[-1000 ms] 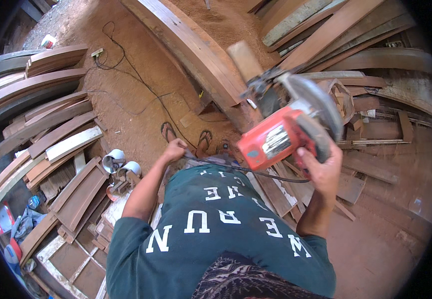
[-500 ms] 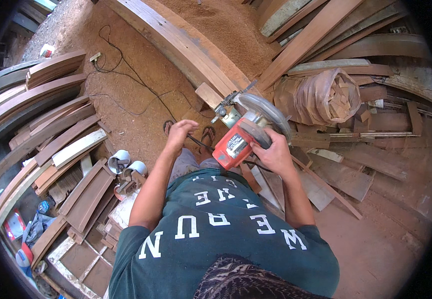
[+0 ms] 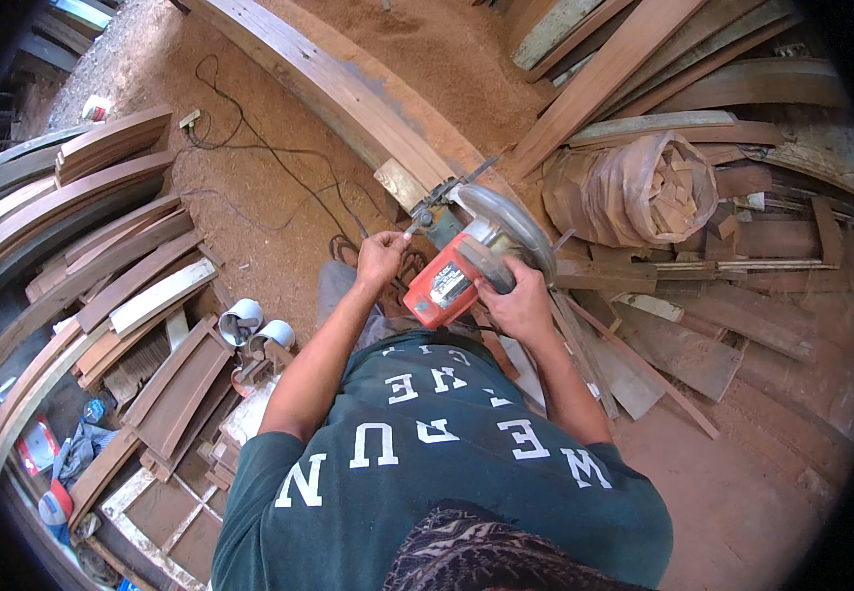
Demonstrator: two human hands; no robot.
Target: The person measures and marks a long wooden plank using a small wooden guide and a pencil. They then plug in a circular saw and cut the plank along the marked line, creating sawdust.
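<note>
Red saw (image 3: 435, 291) in the right hand (image 3: 519, 300), at the near end of a wooden beam (image 3: 348, 94).
The right fingers are clenched around the saw; the left hand (image 3: 380, 259) has its fingertips close together beside the saw's front, though whether they pinch anything I cannot tell. The beam runs away ahead of the left fingers, and a sack of wood scraps (image 3: 594, 197) lies ahead and right of the right fingers.

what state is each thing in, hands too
saw, held by its handle; running or not, unclear
right hand, closed on the saw's handle
left hand, fingers at the saw's front; grip unclear
sack, open, filled with wood scraps
cord, loosely looped on the ground
left boards, stacked
</note>
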